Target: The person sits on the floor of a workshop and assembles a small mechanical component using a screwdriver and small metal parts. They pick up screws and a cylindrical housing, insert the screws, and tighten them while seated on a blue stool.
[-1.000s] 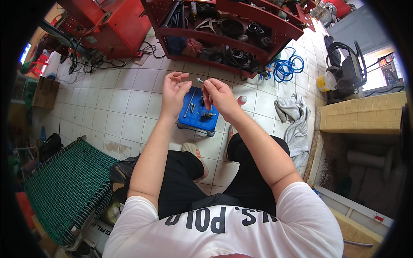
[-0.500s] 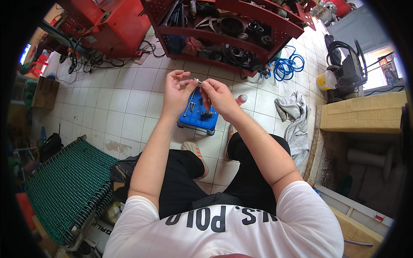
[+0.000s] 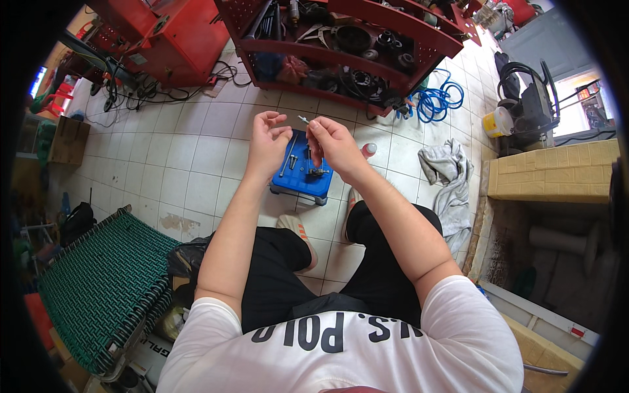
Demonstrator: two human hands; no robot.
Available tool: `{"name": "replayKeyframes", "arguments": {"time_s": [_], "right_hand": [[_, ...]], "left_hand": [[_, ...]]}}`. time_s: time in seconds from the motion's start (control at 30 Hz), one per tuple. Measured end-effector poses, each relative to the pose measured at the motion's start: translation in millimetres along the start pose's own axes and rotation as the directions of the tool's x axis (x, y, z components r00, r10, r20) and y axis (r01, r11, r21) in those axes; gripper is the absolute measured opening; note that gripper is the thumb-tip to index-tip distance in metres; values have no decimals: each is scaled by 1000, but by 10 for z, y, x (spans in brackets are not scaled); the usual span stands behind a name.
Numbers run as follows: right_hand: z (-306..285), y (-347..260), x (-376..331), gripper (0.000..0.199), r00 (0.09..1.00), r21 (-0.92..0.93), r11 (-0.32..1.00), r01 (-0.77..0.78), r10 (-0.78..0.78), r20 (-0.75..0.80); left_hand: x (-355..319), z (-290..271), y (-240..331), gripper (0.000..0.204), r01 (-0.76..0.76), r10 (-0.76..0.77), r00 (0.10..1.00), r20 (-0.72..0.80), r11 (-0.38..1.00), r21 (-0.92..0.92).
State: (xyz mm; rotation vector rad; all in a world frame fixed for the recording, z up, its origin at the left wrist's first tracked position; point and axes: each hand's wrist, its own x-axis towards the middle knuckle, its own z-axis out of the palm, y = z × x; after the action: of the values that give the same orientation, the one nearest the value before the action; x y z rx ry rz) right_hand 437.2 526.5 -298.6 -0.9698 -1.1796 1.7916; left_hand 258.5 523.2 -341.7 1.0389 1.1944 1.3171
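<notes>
- Above a small blue stool (image 3: 303, 175) on the white tiled floor (image 3: 196, 157), both hands are held up close together, not quite touching.
- The right hand (image 3: 334, 145) has its fingers (image 3: 313, 136) pressed together, pinching a thin metal pin (image 3: 303, 120). The pin sticks up and to the left, out of the fingertips.
- The left hand (image 3: 267, 141) is just beside it. Its fingers (image 3: 275, 118) are curled loosely with a gap between thumb and fingertips. I cannot tell if anything tiny is in them.
- The thin metal pin is in the air between the two hands, over the far edge of the stool.
- On top of the blue stool lie a few small metal parts: a long thin rod (image 3: 288, 156) and some short bolts (image 3: 317, 171). They are under the hands and not touched.
- The person sits low, with black shorts (image 3: 275, 275) and knees on each side of the stool. One foot in a sandal with orange stripes (image 3: 298, 230) is just near the stool.
- A small red and white bottle (image 3: 369, 150) stands on the floor right of the right hand.
- A grey rag (image 3: 449, 177) lies on the floor further right.
- Behind the hands is a red shelf rack (image 3: 341, 46) full of dark machine parts, and a blue hose coil (image 3: 436, 101) beside it.
- A green woven cot (image 3: 105, 281) is at the lower left.
</notes>
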Motion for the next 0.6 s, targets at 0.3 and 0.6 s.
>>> {"name": "replayKeyframes", "arguments": {"time_s": [0.3,0.6], "right_hand": [[-29,36,4,30,1000,-60,998,1,0,11],[-44,54,23,32,1000,-34,999,4,-5,-26]], "left_hand": [[-43,114,135,47,-23,23,1000,2,999,-36],[-32,86,170,51,-17,19,1000,11,992,-125]]}}
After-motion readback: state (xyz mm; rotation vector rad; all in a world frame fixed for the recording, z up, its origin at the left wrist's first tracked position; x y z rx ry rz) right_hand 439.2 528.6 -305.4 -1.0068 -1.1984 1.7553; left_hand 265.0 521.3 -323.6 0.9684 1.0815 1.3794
